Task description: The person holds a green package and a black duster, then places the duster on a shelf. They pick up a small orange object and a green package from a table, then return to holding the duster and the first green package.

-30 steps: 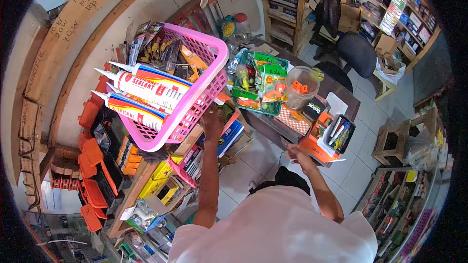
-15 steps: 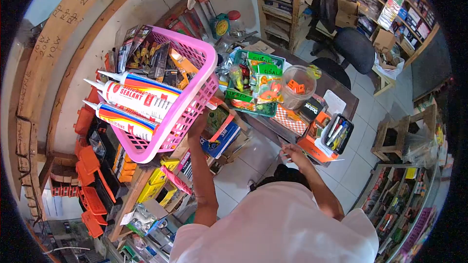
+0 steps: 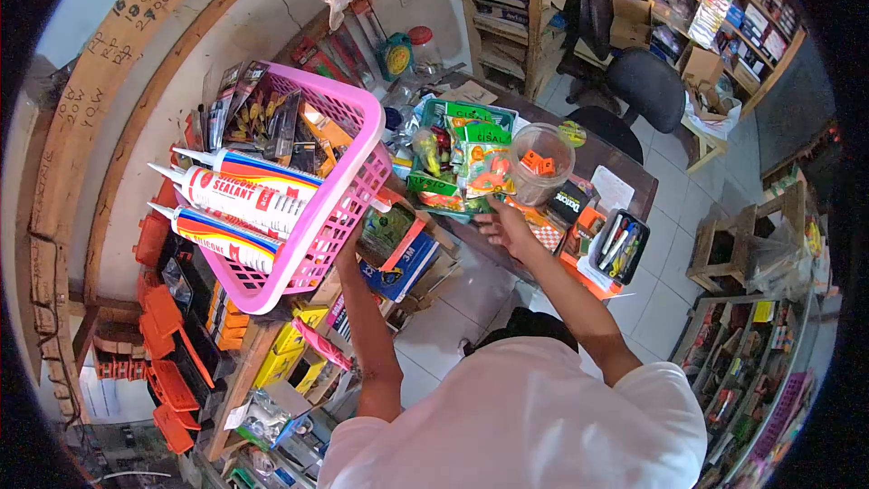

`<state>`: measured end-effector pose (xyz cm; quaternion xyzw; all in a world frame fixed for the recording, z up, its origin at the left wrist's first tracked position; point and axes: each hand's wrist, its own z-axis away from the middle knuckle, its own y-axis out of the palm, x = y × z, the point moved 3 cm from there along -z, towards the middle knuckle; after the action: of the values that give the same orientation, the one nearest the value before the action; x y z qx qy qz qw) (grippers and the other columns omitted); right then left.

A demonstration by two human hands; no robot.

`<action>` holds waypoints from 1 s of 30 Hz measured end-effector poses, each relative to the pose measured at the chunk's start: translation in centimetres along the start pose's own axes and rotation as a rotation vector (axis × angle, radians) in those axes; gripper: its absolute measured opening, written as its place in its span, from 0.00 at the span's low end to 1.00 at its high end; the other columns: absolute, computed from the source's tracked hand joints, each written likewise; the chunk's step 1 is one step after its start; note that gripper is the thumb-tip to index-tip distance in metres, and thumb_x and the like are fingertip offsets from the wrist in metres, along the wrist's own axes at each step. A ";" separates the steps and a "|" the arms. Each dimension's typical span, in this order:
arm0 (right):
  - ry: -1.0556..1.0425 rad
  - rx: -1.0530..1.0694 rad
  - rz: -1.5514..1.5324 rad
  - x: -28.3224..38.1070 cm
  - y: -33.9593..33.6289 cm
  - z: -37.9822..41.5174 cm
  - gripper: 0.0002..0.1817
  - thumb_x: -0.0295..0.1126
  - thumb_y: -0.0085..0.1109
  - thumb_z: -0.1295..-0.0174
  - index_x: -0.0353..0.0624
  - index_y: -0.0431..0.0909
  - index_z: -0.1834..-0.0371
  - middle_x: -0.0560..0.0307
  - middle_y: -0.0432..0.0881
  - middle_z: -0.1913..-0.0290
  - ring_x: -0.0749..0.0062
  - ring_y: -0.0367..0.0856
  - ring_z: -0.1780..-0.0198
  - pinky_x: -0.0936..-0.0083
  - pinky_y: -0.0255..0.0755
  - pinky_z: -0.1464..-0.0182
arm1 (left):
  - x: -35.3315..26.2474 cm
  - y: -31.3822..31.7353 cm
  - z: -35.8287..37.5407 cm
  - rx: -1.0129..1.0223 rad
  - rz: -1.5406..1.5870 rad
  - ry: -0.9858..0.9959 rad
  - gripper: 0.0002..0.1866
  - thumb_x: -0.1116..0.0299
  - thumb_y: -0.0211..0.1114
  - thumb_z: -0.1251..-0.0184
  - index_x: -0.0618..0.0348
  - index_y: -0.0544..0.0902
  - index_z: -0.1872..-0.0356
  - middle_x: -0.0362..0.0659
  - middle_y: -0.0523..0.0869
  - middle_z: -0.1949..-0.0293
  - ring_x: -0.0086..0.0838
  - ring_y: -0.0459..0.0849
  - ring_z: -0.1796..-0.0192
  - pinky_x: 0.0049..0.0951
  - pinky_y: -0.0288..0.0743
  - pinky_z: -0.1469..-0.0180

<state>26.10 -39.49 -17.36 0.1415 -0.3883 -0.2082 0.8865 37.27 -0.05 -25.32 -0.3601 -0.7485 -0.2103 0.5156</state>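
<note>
A pink plastic basket (image 3: 337, 208) fills the left of the view, tilted, with several silicone sealant tubes (image 3: 249, 190) and carded goods in it. My left hand (image 3: 351, 234) is at its right side; the basket hides the fingers, so I cannot tell its grip. A green basket (image 3: 469, 215) of bagged goods marked CISAL (image 3: 484, 158) lies on the dark table. Reaching to its near edge is my right hand (image 3: 507, 228), fingers apart and holding nothing. Just beyond that hand stands a clear round tub (image 3: 543, 177) with orange pieces inside.
A black tray of pens (image 3: 621, 249) and a Danox box (image 3: 570, 201) sit at the table's right. Below the pink basket are a blue 3M box (image 3: 398, 267) and yellow boxes (image 3: 285, 349). An office chair (image 3: 644, 91) stands behind the table, a wooden stool (image 3: 747, 244) to the right.
My right hand has moved forward and left, from the table's near edge to the green basket. The pink basket sits slightly further left and lower in view; my left hand stays beside it.
</note>
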 end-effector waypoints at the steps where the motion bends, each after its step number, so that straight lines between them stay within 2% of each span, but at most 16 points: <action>1: 0.002 -0.001 -0.004 0.1 0.1 -0.9 0.19 0.48 0.54 0.35 0.50 0.69 0.48 0.60 0.81 0.63 0.79 0.77 0.72 0.80 0.68 0.73 | 0.2 0.5 -0.4 0.020 -0.067 0.012 0.17 0.61 0.53 0.30 0.64 0.76 0.50 0.47 0.79 0.51 0.34 0.79 0.51 0.36 0.75 0.45; 4: -0.006 0.024 -0.195 -0.1 0.1 -4.5 0.21 0.53 0.57 0.37 0.50 0.68 0.53 0.63 0.81 0.68 0.79 0.75 0.76 0.82 0.66 0.78 | 0.8 1.1 -1.4 0.076 -0.265 0.051 0.17 0.61 0.54 0.31 0.64 0.76 0.51 0.47 0.80 0.51 0.34 0.79 0.51 0.36 0.75 0.46; 6: 0.076 -0.051 -0.366 -0.4 0.1 -5.8 0.21 0.56 0.58 0.39 0.51 0.69 0.60 0.65 0.80 0.71 0.82 0.71 0.81 0.85 0.60 0.84 | 1.2 1.2 -1.1 0.109 -0.392 0.082 0.17 0.61 0.55 0.31 0.64 0.76 0.51 0.48 0.80 0.51 0.34 0.79 0.52 0.36 0.75 0.46; 7: 0.081 -0.059 -0.373 -0.5 0.1 -6.3 0.21 0.56 0.58 0.39 0.51 0.69 0.60 0.65 0.80 0.71 0.82 0.71 0.81 0.85 0.60 0.84 | 1.6 2.4 -2.1 0.124 -0.454 0.097 0.17 0.61 0.55 0.31 0.64 0.76 0.51 0.48 0.80 0.51 0.34 0.79 0.52 0.36 0.75 0.46; 10: 0.089 -0.014 -0.518 0.0 1.0 -8.4 0.19 0.55 0.60 0.39 0.52 0.70 0.66 0.65 0.78 0.75 0.84 0.65 0.87 0.87 0.53 0.88 | 1.0 -0.6 -1.1 0.159 -0.618 0.136 0.16 0.62 0.56 0.32 0.64 0.76 0.51 0.48 0.80 0.52 0.34 0.79 0.52 0.36 0.76 0.47; 12: 0.103 -0.061 -0.604 -1.3 0.2 -9.3 0.19 0.54 0.60 0.39 0.52 0.70 0.70 0.66 0.78 0.77 0.84 0.63 0.88 0.87 0.52 0.89 | 1.1 1.2 -3.0 0.158 -0.698 0.193 0.16 0.62 0.57 0.32 0.64 0.76 0.52 0.48 0.80 0.52 0.34 0.79 0.52 0.36 0.76 0.47; 14: 0.085 -0.025 -0.548 -1.3 0.3 -9.6 0.21 0.53 0.61 0.39 0.53 0.67 0.77 0.69 0.70 0.85 0.84 0.60 0.89 0.86 0.51 0.89 | 1.2 0.2 -3.0 0.170 -0.821 0.220 0.16 0.62 0.57 0.33 0.64 0.76 0.52 0.48 0.80 0.53 0.34 0.79 0.53 0.36 0.76 0.47; 17: 0.044 0.048 -0.577 -2.0 0.4 -8.8 0.19 0.51 0.63 0.39 0.52 0.68 0.75 0.72 0.64 0.85 0.85 0.59 0.88 0.86 0.51 0.88 | 2.0 0.2 -4.0 0.202 -1.025 0.240 0.16 0.63 0.58 0.33 0.65 0.77 0.52 0.48 0.81 0.53 0.35 0.80 0.53 0.36 0.76 0.48; 18: 0.013 0.027 -0.578 -2.1 0.4 -8.4 0.23 0.53 0.65 0.42 0.53 0.65 0.80 0.72 0.62 0.85 0.85 0.59 0.87 0.86 0.50 0.87 | 2.3 0.6 -4.3 0.219 -1.095 0.246 0.16 0.63 0.59 0.33 0.65 0.77 0.52 0.48 0.81 0.53 0.35 0.80 0.53 0.36 0.77 0.48; 21: 0.014 0.131 -0.619 -2.7 1.2 -6.5 0.24 0.54 0.66 0.43 0.54 0.62 0.81 0.72 0.59 0.84 0.86 0.58 0.85 0.87 0.48 0.87 | 2.4 -1.9 -3.2 0.273 -1.312 0.271 0.16 0.63 0.60 0.34 0.65 0.77 0.53 0.48 0.81 0.54 0.35 0.80 0.54 0.36 0.77 0.49; 25: 0.055 0.128 -0.636 -3.5 2.0 -3.9 0.25 0.54 0.66 0.43 0.55 0.60 0.81 0.73 0.57 0.83 0.86 0.57 0.84 0.87 0.46 0.86 | 3.4 -2.3 -3.6 0.339 -1.605 0.303 0.16 0.64 0.61 0.35 0.65 0.77 0.53 0.48 0.81 0.54 0.35 0.80 0.54 0.36 0.77 0.49; 26: 0.048 0.165 -0.622 -3.6 2.1 -2.8 0.25 0.54 0.66 0.43 0.56 0.60 0.80 0.73 0.56 0.83 0.86 0.56 0.84 0.87 0.45 0.86 | 2.9 -1.4 -3.3 0.284 -1.741 0.208 0.17 0.68 0.67 0.42 0.65 0.77 0.54 0.48 0.82 0.57 0.33 0.80 0.55 0.33 0.78 0.54; 27: 0.039 0.203 -0.608 -3.5 2.3 -1.7 0.24 0.54 0.66 0.43 0.56 0.61 0.79 0.73 0.56 0.83 0.86 0.56 0.84 0.87 0.44 0.86 | 3.8 -2.5 -4.1 0.282 -1.744 0.206 0.17 0.68 0.67 0.42 0.65 0.77 0.54 0.48 0.82 0.57 0.33 0.80 0.55 0.33 0.78 0.54; 28: 0.032 0.224 -0.588 -3.6 2.4 -0.7 0.23 0.54 0.64 0.42 0.56 0.61 0.77 0.73 0.56 0.83 0.87 0.55 0.84 0.88 0.43 0.86 | 4.2 -3.3 -4.4 0.187 -2.536 0.806 0.14 0.69 0.67 0.42 0.65 0.78 0.58 0.47 0.83 0.60 0.34 0.80 0.57 0.31 0.77 0.57; 29: 0.033 0.226 -0.588 -3.9 2.3 0.4 0.23 0.54 0.64 0.42 0.56 0.61 0.77 0.73 0.56 0.83 0.87 0.55 0.84 0.88 0.43 0.86 | 6.0 -5.2 -4.9 -0.005 -3.205 1.578 0.11 0.70 0.66 0.42 0.64 0.80 0.62 0.47 0.84 0.63 0.35 0.81 0.59 0.30 0.76 0.60; 30: -0.010 0.217 -0.517 -4.2 2.2 1.5 0.23 0.54 0.64 0.41 0.56 0.62 0.77 0.73 0.56 0.83 0.87 0.55 0.84 0.87 0.44 0.86 | 8.0 -7.8 -5.5 -0.399 -3.553 2.673 0.08 0.71 0.66 0.43 0.64 0.81 0.65 0.46 0.84 0.66 0.36 0.81 0.61 0.29 0.75 0.63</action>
<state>23.00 -35.74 -18.11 0.3290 -0.3638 -0.3854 0.7816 33.14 -6.32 -15.40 -0.7544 -0.4919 0.4178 0.1203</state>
